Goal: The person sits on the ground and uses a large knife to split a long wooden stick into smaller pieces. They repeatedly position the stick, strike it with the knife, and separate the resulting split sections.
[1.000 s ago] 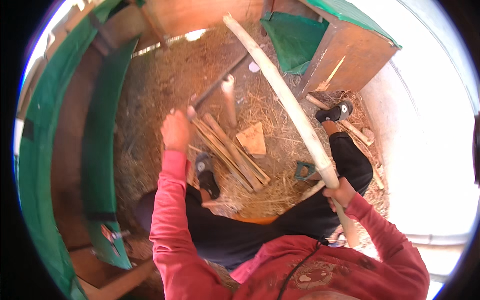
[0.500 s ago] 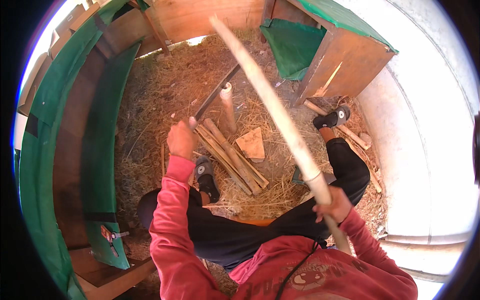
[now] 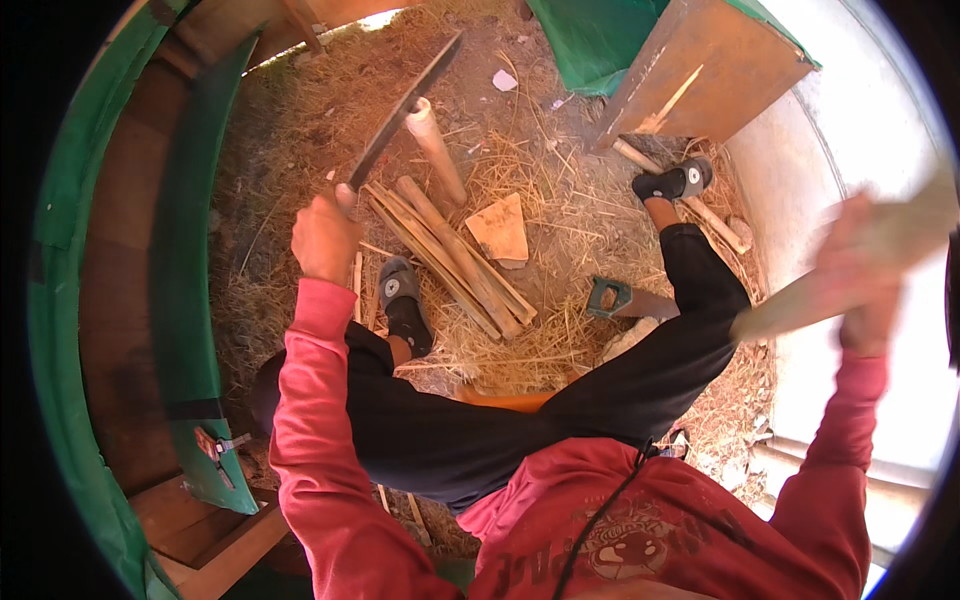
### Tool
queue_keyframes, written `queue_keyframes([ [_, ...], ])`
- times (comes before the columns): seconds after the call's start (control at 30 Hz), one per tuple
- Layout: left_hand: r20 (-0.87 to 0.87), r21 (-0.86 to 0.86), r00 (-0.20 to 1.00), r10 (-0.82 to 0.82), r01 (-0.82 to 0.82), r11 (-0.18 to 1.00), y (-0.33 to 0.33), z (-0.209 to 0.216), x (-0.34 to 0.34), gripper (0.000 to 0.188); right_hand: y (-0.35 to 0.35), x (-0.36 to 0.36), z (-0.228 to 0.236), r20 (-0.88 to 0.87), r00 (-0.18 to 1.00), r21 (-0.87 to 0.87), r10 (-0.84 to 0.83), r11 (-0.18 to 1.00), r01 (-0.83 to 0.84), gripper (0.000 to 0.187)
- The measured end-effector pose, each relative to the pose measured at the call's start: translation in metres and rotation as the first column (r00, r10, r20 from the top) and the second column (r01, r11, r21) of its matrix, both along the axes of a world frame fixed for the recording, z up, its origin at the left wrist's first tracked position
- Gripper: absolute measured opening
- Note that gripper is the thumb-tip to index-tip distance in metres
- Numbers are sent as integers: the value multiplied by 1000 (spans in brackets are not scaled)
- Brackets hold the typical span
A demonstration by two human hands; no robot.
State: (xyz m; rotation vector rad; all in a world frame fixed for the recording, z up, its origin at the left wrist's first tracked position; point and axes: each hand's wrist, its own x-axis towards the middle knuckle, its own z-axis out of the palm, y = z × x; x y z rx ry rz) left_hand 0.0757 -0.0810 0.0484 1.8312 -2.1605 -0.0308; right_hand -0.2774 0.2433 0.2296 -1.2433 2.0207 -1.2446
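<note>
My left hand (image 3: 325,238) is closed around the handle of a machete (image 3: 400,118), whose long dark blade slants up and to the right. The blade passes by the top of a short bamboo piece (image 3: 438,155); whether they touch I cannot tell. Out at the right, my right hand (image 3: 862,265) grips a thick pale pole (image 3: 785,308), both smeared by motion. The pole's far end leaves the picture at the right rim. Several split bamboo lengths (image 3: 462,270) lie in a bundle between my feet.
Beside the bundle lies a flat tan slab (image 3: 498,228). A handsaw (image 3: 610,298) with a green handle rests by my right leg. Straw covers the ground. A wooden box with green cloth (image 3: 700,85) stands far right, a green-covered bench (image 3: 185,300) at the left.
My right hand has swung the pole from across the middle out to the right. The machete stays in my left hand. The view has tipped downward, and the saw now shows.
</note>
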Motion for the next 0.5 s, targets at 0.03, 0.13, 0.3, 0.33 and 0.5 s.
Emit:
queue_keyframes([
  [0.03,-25,12,1000,2,-2,1000,2,2,-10,26,10,11,-44,-31,980,215,-195,957,197,26],
  [0.13,69,-38,997,19,-16,999,5,27,-7,29,12,51,-151,286,949,695,-135,711,-108,19],
  [0.3,80,-26,991,109,-107,994,-7,3,29,27,46,66,-192,723,686,462,-79,794,-395,14],
  [0.33,65,-21,992,108,-106,994,-6,4,31,26,48,74,-201,689,723,437,-44,822,-366,12],
  [0.5,83,-6,993,79,-79,997,1,1,16,26,20,60,-185,491,859,327,143,884,-334,12],
])
